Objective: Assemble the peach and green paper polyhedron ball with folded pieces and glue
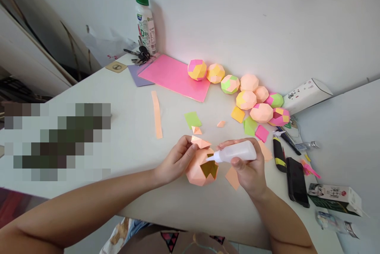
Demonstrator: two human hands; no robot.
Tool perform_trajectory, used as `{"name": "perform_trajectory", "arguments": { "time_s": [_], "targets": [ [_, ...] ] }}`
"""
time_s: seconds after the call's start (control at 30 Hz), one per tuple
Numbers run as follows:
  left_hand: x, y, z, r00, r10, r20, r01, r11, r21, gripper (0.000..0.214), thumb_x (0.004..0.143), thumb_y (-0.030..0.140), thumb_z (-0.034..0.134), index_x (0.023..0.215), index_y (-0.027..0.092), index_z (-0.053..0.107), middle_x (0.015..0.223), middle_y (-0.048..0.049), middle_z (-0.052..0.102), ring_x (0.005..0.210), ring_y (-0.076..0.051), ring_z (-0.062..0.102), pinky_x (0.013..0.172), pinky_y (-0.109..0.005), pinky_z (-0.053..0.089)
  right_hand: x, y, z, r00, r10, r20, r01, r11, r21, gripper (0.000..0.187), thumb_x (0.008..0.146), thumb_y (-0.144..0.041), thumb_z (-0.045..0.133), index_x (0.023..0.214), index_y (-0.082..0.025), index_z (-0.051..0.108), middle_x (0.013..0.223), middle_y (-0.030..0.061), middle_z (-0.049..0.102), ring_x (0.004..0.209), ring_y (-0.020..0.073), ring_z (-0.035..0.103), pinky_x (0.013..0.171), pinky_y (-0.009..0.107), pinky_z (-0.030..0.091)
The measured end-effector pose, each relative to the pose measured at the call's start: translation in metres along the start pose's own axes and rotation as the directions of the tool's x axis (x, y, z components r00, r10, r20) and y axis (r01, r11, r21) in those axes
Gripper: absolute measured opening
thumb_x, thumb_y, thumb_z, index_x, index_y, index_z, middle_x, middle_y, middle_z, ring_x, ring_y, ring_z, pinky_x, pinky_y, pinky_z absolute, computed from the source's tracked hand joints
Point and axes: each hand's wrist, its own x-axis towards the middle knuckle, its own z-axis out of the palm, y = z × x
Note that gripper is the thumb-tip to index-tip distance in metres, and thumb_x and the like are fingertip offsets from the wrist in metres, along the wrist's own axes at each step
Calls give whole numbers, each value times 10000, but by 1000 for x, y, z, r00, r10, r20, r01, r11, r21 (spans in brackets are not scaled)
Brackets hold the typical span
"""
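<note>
My left hand [178, 158] is closed on a peach paper polyhedron ball [198, 171] with an open gap in its top, and its fingertips pinch a small folded peach paper piece [200, 141] at the ball's upper edge. My right hand [251, 167] grips a small translucent glue bottle [237, 152] held sideways, its white nozzle pointing left into the ball's gap. The ball rests on the white table [118, 99] near its front edge.
Several finished paper balls [246, 99] in peach, yellow, pink and green lie along the wall. Paper scraps [192, 119], a peach strip [156, 114], a pink sheet [175, 76], keys [141, 55], a drink bottle [145, 22], a black phone [297, 182], a knife [279, 154] and cartons [334, 196] lie around.
</note>
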Motion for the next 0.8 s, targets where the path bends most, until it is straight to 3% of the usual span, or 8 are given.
{"name": "perform_trajectory", "arguments": {
  "time_s": [0.23,0.37,0.5,0.8],
  "targets": [
    [-2,-4,-1,997,72,22,-74,992,106,283,967,464,430,1043,201,503,1114,-102,660,982,-213,649,822,-362,522,-2,-1,0,1000,-22,13,21,1000,18,258,804,-328,738,946,-268,531,940,28,748,916,230,702,716,403,586],
    [-5,-8,-1,985,156,74,-165,977,138,234,991,413,392,1071,209,474,1263,-136,594,1092,-233,619,897,-408,504,-3,-1,1,999,-46,30,45,999,28,253,807,-306,739,966,-268,546,942,26,751,930,229,702,737,408,588],
    [-10,-12,0,959,265,100,-277,949,150,181,1006,353,374,1074,215,469,1282,-138,576,1227,-248,535,990,-445,446,-5,-2,5,996,-86,39,85,996,4,252,803,-302,743,970,-256,560,940,37,755,925,226,705,771,424,588],
    [-11,-11,6,920,370,127,-387,907,163,159,1013,311,353,1070,204,455,1192,-135,607,980,-207,648,777,-358,530,-7,-5,8,990,-133,46,134,991,-29,273,791,-324,751,972,-249,562,933,55,756,850,218,715,699,381,600]
  ]
}}
